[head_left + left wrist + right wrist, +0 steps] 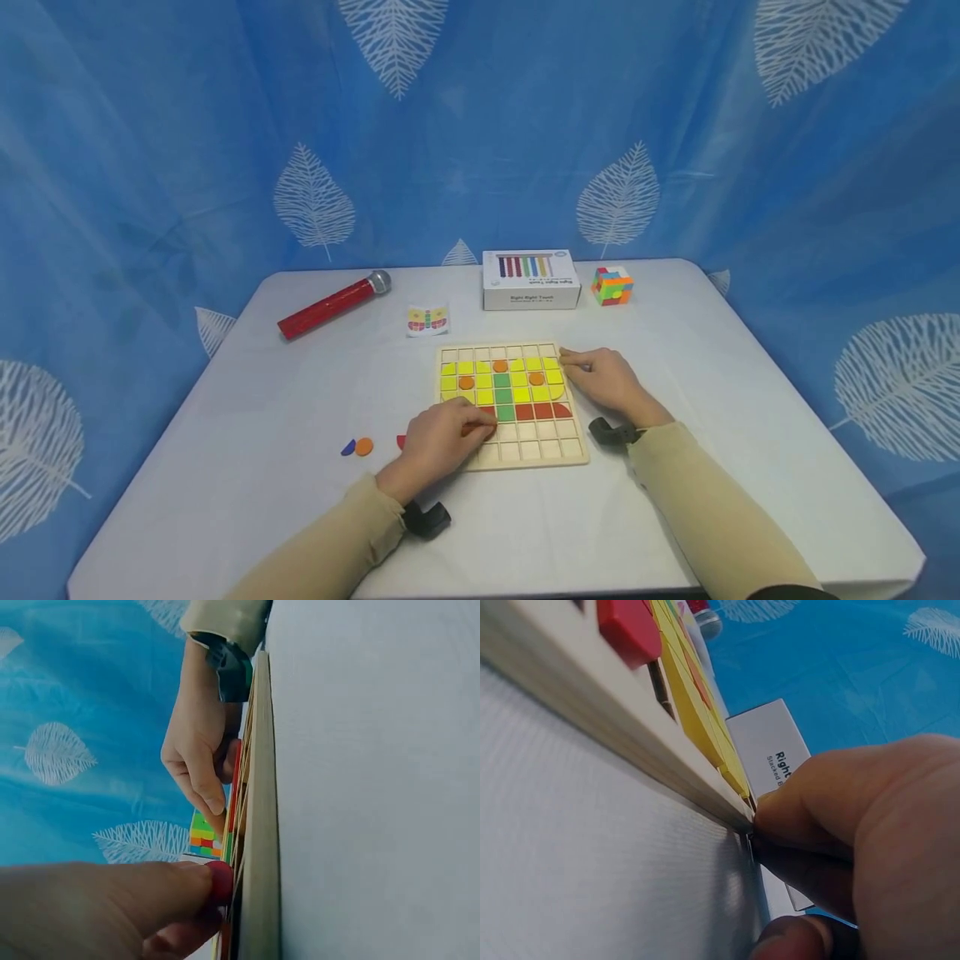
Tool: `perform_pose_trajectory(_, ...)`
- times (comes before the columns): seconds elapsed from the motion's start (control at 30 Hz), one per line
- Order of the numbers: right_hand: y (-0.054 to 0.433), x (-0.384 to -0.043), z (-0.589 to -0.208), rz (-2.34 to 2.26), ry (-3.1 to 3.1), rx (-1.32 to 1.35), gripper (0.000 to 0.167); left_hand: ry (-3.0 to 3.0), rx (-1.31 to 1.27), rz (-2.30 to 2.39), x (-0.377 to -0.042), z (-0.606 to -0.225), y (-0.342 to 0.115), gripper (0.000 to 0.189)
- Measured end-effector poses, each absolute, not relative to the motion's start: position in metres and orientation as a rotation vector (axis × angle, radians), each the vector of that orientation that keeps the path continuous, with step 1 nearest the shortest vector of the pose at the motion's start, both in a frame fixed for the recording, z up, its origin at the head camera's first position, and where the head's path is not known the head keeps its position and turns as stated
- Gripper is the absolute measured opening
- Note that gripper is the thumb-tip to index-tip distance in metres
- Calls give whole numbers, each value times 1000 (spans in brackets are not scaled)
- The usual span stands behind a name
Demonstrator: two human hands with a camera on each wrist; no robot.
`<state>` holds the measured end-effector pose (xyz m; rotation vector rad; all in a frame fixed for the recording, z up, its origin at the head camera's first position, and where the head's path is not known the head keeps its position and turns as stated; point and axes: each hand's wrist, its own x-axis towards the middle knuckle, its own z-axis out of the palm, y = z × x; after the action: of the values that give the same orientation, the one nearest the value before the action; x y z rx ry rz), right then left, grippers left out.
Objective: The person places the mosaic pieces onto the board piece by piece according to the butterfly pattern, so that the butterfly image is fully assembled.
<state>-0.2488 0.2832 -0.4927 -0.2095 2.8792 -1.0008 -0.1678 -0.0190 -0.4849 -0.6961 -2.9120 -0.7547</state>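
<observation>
A square wooden grid board [528, 452] lies on the table, with yellow pieces [521, 394], green pieces [504, 397], red pieces [543, 411] and orange discs [536, 379] in its cells. Over the board's lower left part, my left hand [438, 433] pinches a red piece with a rounded edge [220, 883] between thumb and fingers. The piece's full outline is hidden. At the board's upper right corner, my right hand [606, 383] grips the wooden edge; the right wrist view shows the thumb [787, 806] against that edge.
Left of the board lie a blue half-round piece [348, 447], an orange disc [363, 447] and a partly covered red piece [401, 441]. Behind are a pattern card [427, 320], a red microphone [330, 307], a white box [531, 282] and a puzzle cube [612, 286].
</observation>
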Motion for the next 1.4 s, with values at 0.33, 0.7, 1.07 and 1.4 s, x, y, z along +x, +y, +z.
perform_pose_trajectory(0.33,283,-250,-494,-996,2880,-196,40,-2851,-824,-508,-164,-485,-19,23)
perform_pose_trajectory(0.7,284,-249,-493,-996,2875,-201,40,-2841,-768,-613,-163,-488,-19,20)
perform_pose_trajectory(1.07,282,-249,-492,-988,2870,-202,40,-2901,-273,-854,-157,-449,-88,20)
perform_pose_trajectory(1.4,282,-250,-494,-1005,2888,-205,40,-3204,-63,-660,-144,-460,-194,33)
